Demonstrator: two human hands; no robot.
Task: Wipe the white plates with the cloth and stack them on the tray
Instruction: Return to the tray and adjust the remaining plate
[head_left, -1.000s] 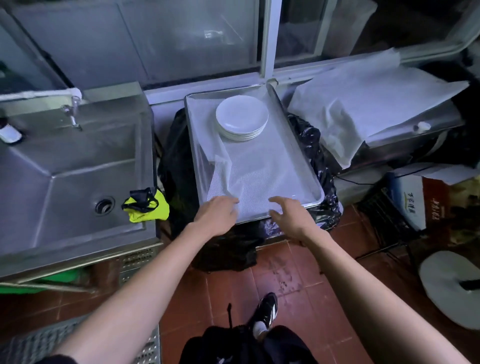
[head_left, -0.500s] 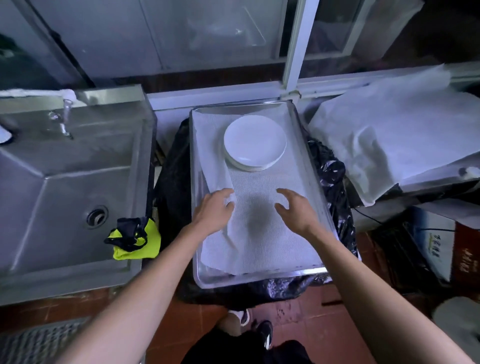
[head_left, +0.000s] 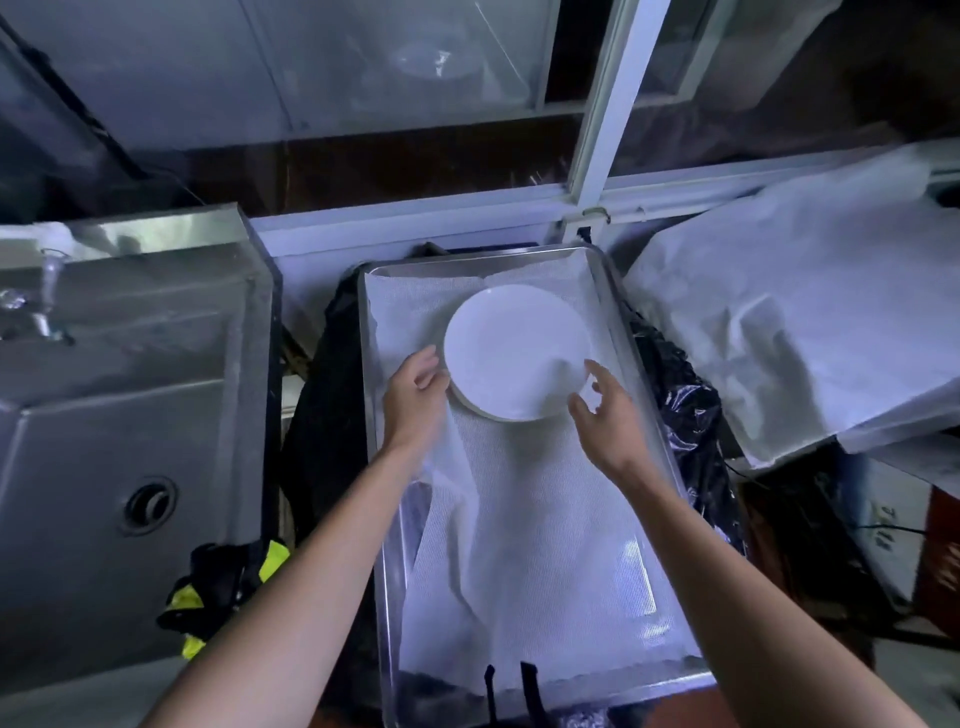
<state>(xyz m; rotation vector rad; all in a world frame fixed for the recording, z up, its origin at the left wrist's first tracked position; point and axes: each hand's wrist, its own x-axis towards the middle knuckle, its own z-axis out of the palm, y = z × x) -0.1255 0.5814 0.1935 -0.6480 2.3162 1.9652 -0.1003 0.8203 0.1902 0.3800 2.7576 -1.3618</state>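
Two hands flank the stack of white plates (head_left: 517, 351) at the far end of the cloth-lined tray (head_left: 652, 519). Left hand (head_left: 415, 397) touches its rim, right hand (head_left: 605, 415) hovers, fingers spread. Best: grip opposite rims evenly, lift level.

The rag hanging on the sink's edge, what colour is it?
Black and neon yellow; the rag shows in the head view, draped over the sink rim.

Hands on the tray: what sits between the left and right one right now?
In the head view, the stack of white plates lies between the left hand and the right hand, resting on the white cloth lining the metal tray.
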